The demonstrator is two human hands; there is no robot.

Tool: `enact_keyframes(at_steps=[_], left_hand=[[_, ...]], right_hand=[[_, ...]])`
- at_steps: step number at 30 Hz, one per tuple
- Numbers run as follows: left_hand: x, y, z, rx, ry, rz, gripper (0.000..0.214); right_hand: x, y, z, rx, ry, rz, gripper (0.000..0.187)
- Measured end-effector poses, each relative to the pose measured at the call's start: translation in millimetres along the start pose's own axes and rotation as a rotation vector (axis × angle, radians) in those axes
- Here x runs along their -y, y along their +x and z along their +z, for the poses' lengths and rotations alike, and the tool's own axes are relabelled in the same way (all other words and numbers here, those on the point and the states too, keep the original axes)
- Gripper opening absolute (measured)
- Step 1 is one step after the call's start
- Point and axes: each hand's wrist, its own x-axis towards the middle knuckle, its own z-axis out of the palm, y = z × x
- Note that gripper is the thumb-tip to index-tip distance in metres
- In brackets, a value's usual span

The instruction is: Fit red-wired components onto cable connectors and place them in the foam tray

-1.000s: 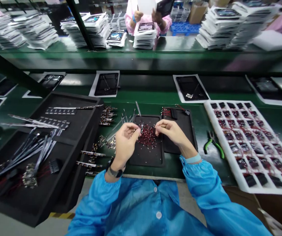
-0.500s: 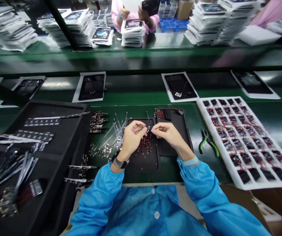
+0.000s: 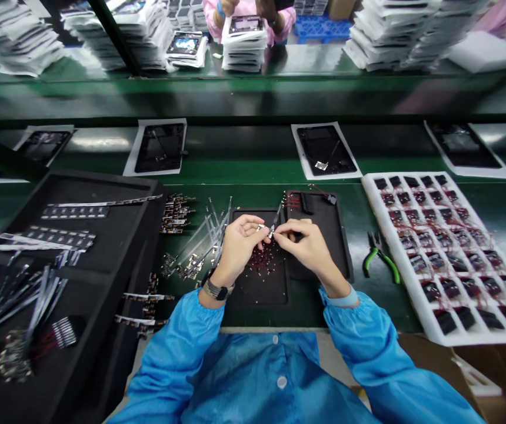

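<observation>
silvery strip [image 3: 276,219], btwn l hand [image 3: 240,242], r hand [image 3: 305,242]

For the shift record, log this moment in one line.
left hand: pinching small part | right hand: at same part | under hands: red parts, black tray | at right: pliers, white tray

The strip [image 3: 276,216] looks silvery, the tray [image 3: 259,291] matt.

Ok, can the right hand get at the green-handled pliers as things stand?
Likely yes: the pliers lie uncovered on the bench, with only the edge of a black tray between, though the right hand is busy with a small part.
</observation>
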Motion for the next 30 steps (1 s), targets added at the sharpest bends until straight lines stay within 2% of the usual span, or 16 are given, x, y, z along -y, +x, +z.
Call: enact_keyframes(at_steps=[10,17,24,27,30], left_hand=[[0.9,0.1,-2.4,-0.051,0.06,-0.01,0.03],[-1.7,-2.1,-0.4,-0.063,0.172,0.04,0.024],[1.3,-2.7,0.6,-0.072,0.179,0.071,0.022],[-2.3,-0.5,-3.8,0.006,0.127,0.041,0.028],[-6.6,1.5,-8.6,0.098,0.091,-0.002,0.033]], right_hand=[[-1.8,-3.5,1.2,0.011,-0.192,-0.117,0.014],[-4.7,-4.2,0.4,0.03,-0.262,-0.181,0.013],[-2.5,-4.1,-0.3,0.067,-0.163,-0.066,0.017],[-1.8,-3.7,-3.2,0.092,0.01,0.054,0.016],[-4.7,-3.6,-6.4,0.184,0.235,0.206,0.023]])
